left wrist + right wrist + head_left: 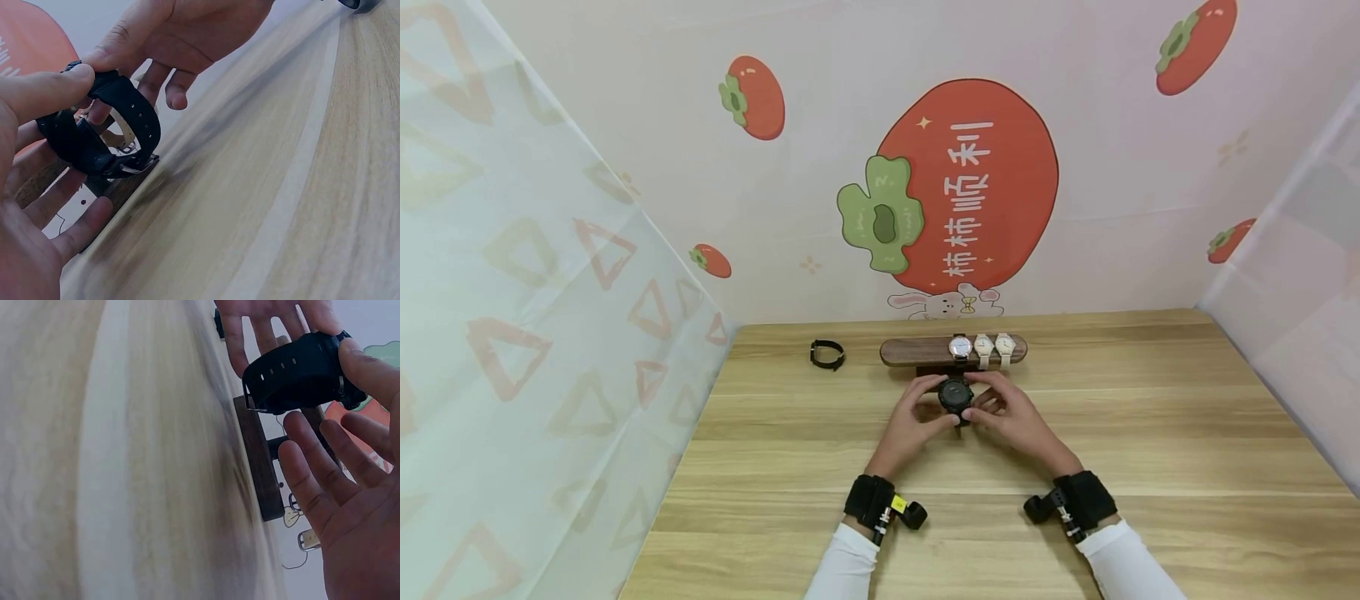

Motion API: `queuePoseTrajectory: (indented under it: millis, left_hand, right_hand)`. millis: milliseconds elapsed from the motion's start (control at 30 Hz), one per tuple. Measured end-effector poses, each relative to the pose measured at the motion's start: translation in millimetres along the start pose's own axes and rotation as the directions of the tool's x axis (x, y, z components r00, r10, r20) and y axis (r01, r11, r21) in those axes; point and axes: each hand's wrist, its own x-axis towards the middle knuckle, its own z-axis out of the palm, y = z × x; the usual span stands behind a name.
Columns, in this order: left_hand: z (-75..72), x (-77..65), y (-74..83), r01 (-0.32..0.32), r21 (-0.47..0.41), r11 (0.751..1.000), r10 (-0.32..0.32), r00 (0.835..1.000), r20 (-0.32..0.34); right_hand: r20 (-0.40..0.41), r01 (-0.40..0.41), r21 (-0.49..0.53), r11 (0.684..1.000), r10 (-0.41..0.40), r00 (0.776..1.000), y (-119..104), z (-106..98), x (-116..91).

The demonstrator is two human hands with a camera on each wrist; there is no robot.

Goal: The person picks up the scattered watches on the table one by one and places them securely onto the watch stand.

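A black wristwatch point(956, 396), its round dark face turned up, is held between both hands in front of a wooden watch stand point(906, 352). My left hand point(910, 429) pinches its left side with thumb and fingers. From the other side my right hand point(1018, 421) pinches it too, thumb near the case edge. The watch's strap point(142, 119) forms a loop in the left wrist view, with punched holes along it. Also in the right wrist view, the strap point(275, 372) hangs from the case with its metal buckle at the end.
Right of centre on the stand's bar sit a dark-strapped watch point(960, 347) and two pale watches, one point(984, 345) beside the other point(1004, 343). A black band point(827, 355) lies on the wooden table point(775, 467) to the left. A printed cloth wall point(820, 192) rises behind.
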Motion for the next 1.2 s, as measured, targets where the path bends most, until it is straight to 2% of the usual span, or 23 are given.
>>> queuePoseTrajectory:
  millis: [200,500,767,1200]
  left_hand:
    - [1.1,0.4,-0.4,-0.003,-0.037,0.999,0.003,1.0,0.014]
    - [0.9,0.4,-2.3,-0.037,-0.063,0.997,0.041,0.998,0.054]
    - [1.4,2.0,-4.6,-0.075,-0.068,0.995,0.08,0.993,0.081]
    - [1.7,0.0,-2.3,-0.029,-0.119,0.992,0.042,0.994,0.103]
  right_hand:
    - [-0.001,0.028,-0.053,0.998,-0.029,1.0,0.5,0.2,-0.8]
    - [0.058,0.032,-0.022,0.999,-0.031,0.998,-3.4,-0.3,-3.2]
    - [0.043,0.064,-0.029,0.998,-0.063,0.997,-3.2,-0.2,-2.3]
    - [0.049,0.061,-0.016,0.998,-0.06,0.997,-6.8,0.0,-4.2]
